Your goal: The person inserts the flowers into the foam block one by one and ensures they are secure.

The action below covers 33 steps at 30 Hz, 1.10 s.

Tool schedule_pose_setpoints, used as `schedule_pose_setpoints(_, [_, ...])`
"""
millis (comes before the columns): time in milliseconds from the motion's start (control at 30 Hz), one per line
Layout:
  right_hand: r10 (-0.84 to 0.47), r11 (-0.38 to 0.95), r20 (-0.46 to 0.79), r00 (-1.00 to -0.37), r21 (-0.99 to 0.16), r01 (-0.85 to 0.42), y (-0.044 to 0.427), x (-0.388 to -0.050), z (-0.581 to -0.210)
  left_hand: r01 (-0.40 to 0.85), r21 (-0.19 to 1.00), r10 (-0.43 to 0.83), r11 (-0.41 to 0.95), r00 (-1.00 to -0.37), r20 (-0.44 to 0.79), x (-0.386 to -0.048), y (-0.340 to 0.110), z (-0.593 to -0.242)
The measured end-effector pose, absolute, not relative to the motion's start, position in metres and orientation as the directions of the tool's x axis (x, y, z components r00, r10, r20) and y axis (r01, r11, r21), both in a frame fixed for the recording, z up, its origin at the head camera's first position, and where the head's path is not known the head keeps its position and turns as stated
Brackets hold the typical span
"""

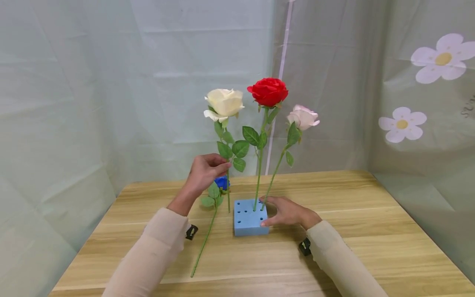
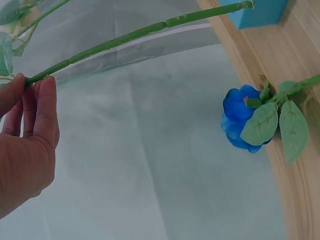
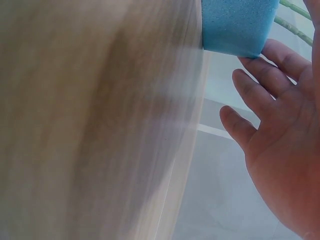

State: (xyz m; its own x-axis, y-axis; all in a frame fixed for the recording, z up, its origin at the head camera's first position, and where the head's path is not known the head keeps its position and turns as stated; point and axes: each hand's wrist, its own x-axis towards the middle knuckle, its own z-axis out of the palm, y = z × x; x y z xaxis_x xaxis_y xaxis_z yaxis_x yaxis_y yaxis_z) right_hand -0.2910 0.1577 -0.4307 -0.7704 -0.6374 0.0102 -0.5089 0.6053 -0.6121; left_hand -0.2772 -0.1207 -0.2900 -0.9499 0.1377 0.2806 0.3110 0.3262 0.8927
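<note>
- Left hand (image 1: 208, 169): thumb and fingertips closed in a pinch on the green stem of the white rose (image 1: 224, 102), just under its leaves. The high grip presumably leaves the lower stem bare and easy to direct.
- White rose: held near upright, bloom up; lower stem end just beside the left side of the blue block (image 1: 250, 227), in none of its holes. Whether it touches the block, cannot tell.
- Right hand (image 1: 287, 212): partly spread around the block's right side, thumb by the near part of that side, fingertips toward the far corner. Ring and little fingers stand off it in the right wrist view. Likely a light steadying hold, since the tall stems would make the block easy to tip.
- Block: on the counter (image 1: 345, 198), holes facing up, presumably so stems can stand in them.
- Red rose (image 1: 269, 93): stands in the block, nearly upright.
- Pale pink rose (image 1: 303, 117): also in the block, leaning right; perhaps a loose fit.
- Blue rose (image 1: 221, 182): lies on the counter left of the block, bloom at the far edge, stem toward the person; apparently laid aside within reach.
</note>
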Motion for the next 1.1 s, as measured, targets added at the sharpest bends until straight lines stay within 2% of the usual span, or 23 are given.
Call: schedule_pose_setpoints(1100, [-0.642, 0.591, 0.022, -0.766, -0.622, -0.513, 0.157, -0.293, -0.431, 0.323, 0.909, 0.178, 0.264, -0.942, 0.283, -0.281, -0.083, -0.291])
